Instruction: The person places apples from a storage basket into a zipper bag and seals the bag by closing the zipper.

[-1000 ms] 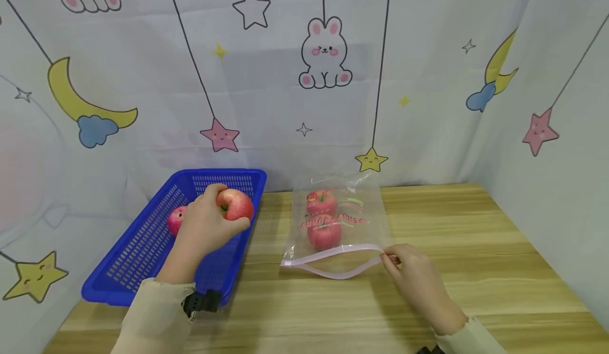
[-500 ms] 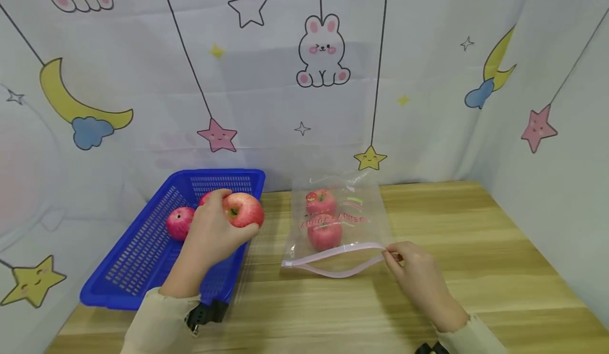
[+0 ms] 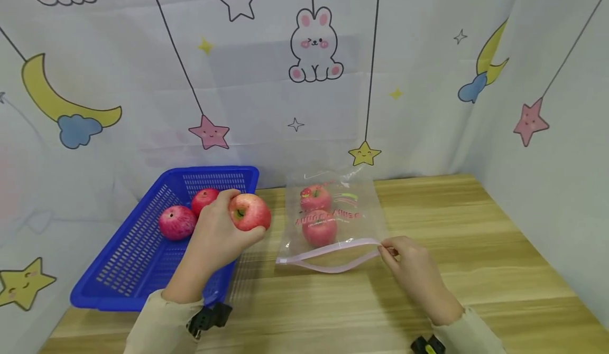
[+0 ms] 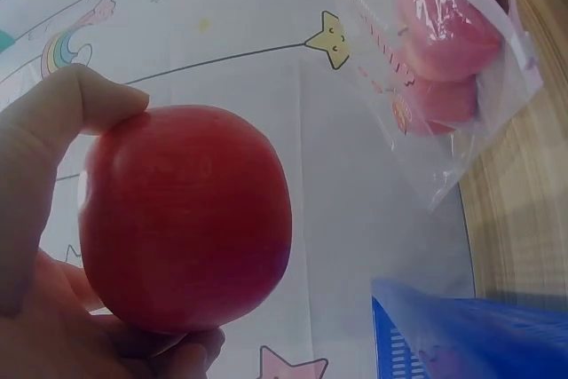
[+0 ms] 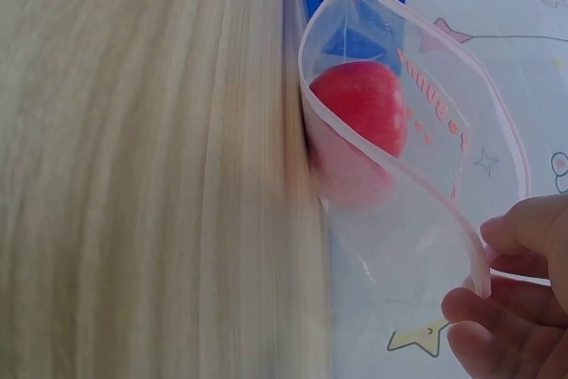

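My left hand (image 3: 216,238) grips a red apple (image 3: 250,212) above the right rim of the blue basket (image 3: 107,304); in the left wrist view the held apple (image 4: 186,219) fills much of the picture. Two more apples (image 3: 177,223) lie in the basket. A clear zip bag (image 3: 359,224) with pink trim lies on the table, with two apples (image 3: 320,229) inside. My right hand (image 3: 418,275) pinches the right corner of its mouth. The right wrist view shows the bag's mouth (image 5: 497,104) gaping, one apple (image 5: 359,113) visible within.
The wooden table (image 3: 428,211) runs up to a white cloth backdrop (image 3: 261,90) printed with stars, moons and rabbits. The basket stands at the table's left, the bag right of it. Black straps (image 3: 209,318) sit at both wrists.
My left hand has carried the apple to the right, from over the basket toward the bag, uncovering the apples in the basket. My right hand keeps its hold on the bag; the head view shifts slightly.
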A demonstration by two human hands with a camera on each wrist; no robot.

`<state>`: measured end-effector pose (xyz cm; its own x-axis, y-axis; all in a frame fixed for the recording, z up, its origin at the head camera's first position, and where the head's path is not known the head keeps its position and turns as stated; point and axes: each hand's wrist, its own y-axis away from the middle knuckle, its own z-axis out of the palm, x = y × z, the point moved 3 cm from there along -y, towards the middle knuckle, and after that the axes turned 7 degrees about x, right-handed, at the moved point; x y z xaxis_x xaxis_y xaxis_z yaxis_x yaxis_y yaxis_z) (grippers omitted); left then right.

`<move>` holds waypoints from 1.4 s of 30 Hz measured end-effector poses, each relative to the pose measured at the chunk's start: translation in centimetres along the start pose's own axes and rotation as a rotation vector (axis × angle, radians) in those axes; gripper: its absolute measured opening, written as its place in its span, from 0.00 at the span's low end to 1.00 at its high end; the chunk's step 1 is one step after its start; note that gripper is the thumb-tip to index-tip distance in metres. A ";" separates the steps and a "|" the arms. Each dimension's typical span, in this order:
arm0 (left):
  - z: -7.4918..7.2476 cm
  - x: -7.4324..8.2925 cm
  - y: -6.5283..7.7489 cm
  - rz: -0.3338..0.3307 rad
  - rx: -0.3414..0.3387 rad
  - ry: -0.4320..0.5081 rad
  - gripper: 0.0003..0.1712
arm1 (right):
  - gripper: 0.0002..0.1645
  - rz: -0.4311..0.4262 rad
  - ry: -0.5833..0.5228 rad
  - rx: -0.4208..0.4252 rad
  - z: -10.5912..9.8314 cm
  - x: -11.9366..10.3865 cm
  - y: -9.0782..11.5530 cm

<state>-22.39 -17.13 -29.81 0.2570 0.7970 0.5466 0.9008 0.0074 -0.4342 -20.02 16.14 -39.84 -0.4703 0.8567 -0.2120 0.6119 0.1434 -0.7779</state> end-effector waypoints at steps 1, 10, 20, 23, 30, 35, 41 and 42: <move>0.0 0.1 0.1 0.003 -0.001 -0.006 0.40 | 0.05 -0.001 0.001 -0.001 0.0 0.0 0.0; 0.5 1.3 1.2 -0.006 -0.021 -0.076 0.45 | 0.05 0.019 0.011 -0.025 -0.2 -0.5 0.2; 1.5 2.2 1.3 0.061 -0.007 -0.008 0.43 | 0.04 0.037 0.010 -0.027 -0.2 -0.7 0.1; 1.8 2.3 1.5 0.083 -0.007 0.003 0.42 | 0.04 0.038 0.013 -0.027 -0.1 -0.7 0.1; 2.7 3.0 2.4 0.066 -0.052 0.034 0.44 | 0.03 0.039 0.020 -0.034 0.0 -0.6 -0.2; 3.3 3.3 2.9 0.034 -0.074 0.043 0.46 | 0.03 0.048 0.022 -0.050 0.2 -0.5 -0.3; 3.7 3.5 3.4 0.051 -0.057 0.049 0.46 | 0.04 0.061 0.027 -0.056 0.3 -0.5 -0.4; 3.8 3.5 3.5 0.060 -0.050 0.052 0.46 | 0.04 0.060 0.027 -0.055 0.3 -0.5 -0.4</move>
<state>-19.64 -12.01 -32.12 0.3272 0.7628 0.5577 0.8992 -0.0700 -0.4318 -20.20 15.56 -39.60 -0.4150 0.8774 -0.2408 0.6726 0.1177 -0.7306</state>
